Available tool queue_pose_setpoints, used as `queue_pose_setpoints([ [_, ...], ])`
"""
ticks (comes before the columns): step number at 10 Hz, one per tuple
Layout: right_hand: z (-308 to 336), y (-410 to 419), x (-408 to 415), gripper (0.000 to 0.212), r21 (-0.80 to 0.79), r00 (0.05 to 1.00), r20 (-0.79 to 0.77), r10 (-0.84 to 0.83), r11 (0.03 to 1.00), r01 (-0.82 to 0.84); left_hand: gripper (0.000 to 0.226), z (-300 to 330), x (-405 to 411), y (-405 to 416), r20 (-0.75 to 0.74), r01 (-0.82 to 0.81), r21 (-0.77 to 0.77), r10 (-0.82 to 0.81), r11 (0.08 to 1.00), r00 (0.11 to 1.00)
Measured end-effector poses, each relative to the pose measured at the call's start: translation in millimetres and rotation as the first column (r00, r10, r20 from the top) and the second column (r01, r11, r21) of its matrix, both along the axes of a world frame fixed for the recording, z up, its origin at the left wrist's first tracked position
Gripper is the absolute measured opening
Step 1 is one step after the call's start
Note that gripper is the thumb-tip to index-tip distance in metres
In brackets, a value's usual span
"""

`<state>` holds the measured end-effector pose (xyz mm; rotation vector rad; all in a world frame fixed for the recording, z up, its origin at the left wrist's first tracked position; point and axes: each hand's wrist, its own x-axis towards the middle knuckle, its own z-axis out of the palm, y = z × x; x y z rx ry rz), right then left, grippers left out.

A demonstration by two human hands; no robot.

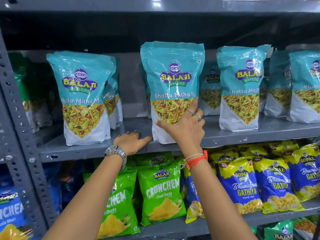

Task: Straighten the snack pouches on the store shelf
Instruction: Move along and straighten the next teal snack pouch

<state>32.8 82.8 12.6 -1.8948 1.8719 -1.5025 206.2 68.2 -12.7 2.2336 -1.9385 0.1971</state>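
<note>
Teal Balaji "Khatta Mitha Mix" pouches stand in rows on the grey shelf [97,151]. My right hand [183,125] grips the lower right corner of the middle pouch [173,80], which stands upright at the shelf's front edge. My left hand [131,142] rests flat on the shelf just left of that pouch, its thumb close to the pouch's bottom corner and nothing in it. Another front pouch [83,97] leans slightly at the left, and a third [240,87] stands to the right. More pouches stand behind each of them.
A perforated grey upright [19,118] frames the shelf on the left. Green Crunchem bags [161,193] and blue-yellow Gopal Gathiya bags [242,184] fill the shelf below. The shelf above [155,5] overhangs the pouches. Dark green pouches [22,87] sit at the far left.
</note>
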Motion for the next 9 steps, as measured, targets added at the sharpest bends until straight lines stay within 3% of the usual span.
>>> queue_pose_setpoints([
  [9,-14.1,-24.4,7.9,0.133,0.01,0.999,0.054,-0.009,1.0,0.008,0.08,-2.4,-1.3,-0.5,-0.012,-0.015,-0.044,0.015,0.999,1.0],
])
